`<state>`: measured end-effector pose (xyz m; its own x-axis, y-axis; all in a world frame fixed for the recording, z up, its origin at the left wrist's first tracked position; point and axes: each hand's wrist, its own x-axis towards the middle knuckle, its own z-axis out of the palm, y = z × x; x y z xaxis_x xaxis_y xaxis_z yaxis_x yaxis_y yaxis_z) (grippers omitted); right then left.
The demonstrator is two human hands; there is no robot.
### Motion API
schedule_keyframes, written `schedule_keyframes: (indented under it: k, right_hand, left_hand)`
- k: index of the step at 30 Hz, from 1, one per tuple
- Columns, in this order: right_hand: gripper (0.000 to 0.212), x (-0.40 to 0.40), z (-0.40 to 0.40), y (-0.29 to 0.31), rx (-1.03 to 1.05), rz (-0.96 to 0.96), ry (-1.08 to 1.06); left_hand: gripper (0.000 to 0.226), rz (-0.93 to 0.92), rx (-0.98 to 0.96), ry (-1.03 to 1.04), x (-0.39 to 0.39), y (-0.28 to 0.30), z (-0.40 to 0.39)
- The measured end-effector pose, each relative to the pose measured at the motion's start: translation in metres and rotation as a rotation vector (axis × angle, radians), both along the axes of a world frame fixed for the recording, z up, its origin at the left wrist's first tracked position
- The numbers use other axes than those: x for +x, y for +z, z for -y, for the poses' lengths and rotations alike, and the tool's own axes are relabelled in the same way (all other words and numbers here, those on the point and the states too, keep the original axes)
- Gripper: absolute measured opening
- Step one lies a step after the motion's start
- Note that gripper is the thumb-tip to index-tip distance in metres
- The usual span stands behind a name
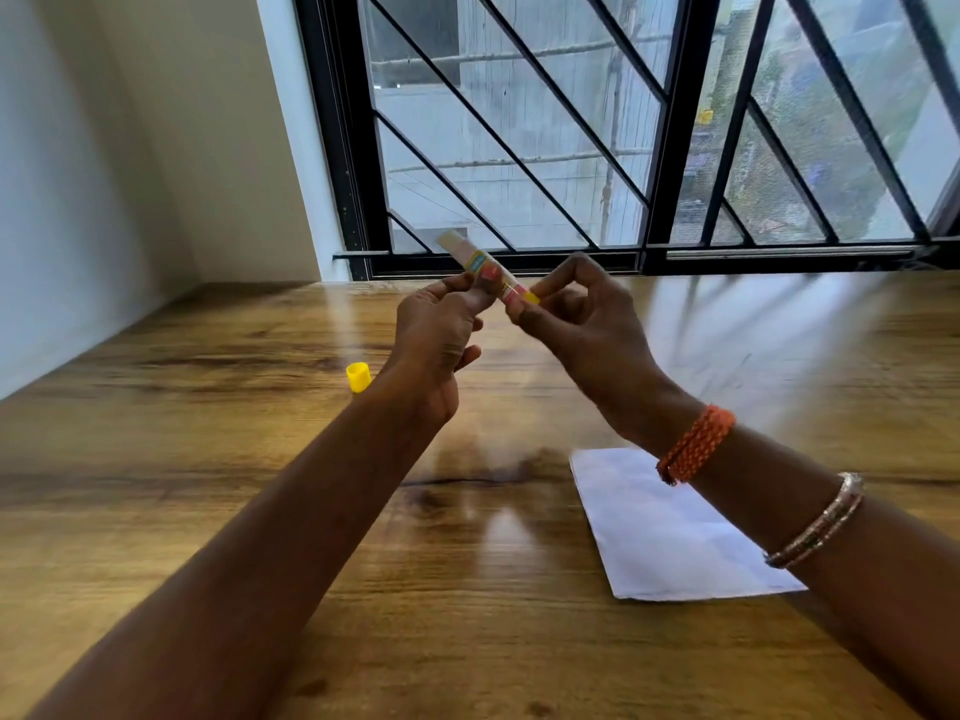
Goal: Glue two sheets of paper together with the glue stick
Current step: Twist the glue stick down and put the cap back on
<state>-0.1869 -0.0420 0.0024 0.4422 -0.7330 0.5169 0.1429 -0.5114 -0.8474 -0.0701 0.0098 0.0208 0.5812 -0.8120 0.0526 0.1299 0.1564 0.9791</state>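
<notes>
White paper (670, 532) flat on table (208, 459); above, uncapped glue stick (488, 270), tilted, pinched by left hand (436, 335) mid-barrel, right hand (582, 314) at yellow base, perhaps twisting; yellow cap (358, 377) beside.

Glue stick (485, 270) white with yellow, pink label and yellow base; cap (358, 377) yellow; paper (670, 532) white; table (234, 433) brown woodgrain; wristband (696, 444) orange braided.

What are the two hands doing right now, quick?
Left hand: closed on the glue stick, around its middle.
Right hand: fingertips pinch the stick's yellow bottom end.
</notes>
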Motion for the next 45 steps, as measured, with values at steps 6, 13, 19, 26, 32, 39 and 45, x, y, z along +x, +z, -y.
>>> schedule_keyframes:
  k: [6,13,19,26,32,39,45]
  right_hand:
    - [0.007,-0.007,0.009,-0.006,-0.916,-0.241,-0.366]
    - [0.012,0.002,0.002,0.000,0.329,-0.035,0.213]
    - [0.029,0.001,-0.004,0.006,0.697,0.326,0.380]
    - [0.013,0.001,-0.004,0.004,0.543,0.306,0.266]
    - [0.015,-0.002,-0.001,-0.002,-0.646,-0.068,-0.227]
    - [0.021,-0.004,0.000,0.001,-0.477,-0.062,-0.233]
    - [0.016,-0.003,-0.001,0.008,0.431,0.244,0.244]
  left_hand:
    - [0.030,-0.066,0.019,0.001,0.000,-0.002,-0.003]
    - [0.023,-0.119,-0.064,-0.119,-0.003,0.007,-0.005]
    - [0.027,-0.027,-0.076,-0.188,-0.001,0.006,-0.007]
    - [0.026,0.005,0.002,-0.141,0.002,0.004,-0.004]
    - [0.030,0.023,0.077,-0.113,0.005,0.002,-0.005]
    - [0.008,-0.071,0.011,-0.179,-0.001,0.005,-0.007]
    - [0.016,-0.026,-0.139,-0.282,-0.002,0.008,-0.008]
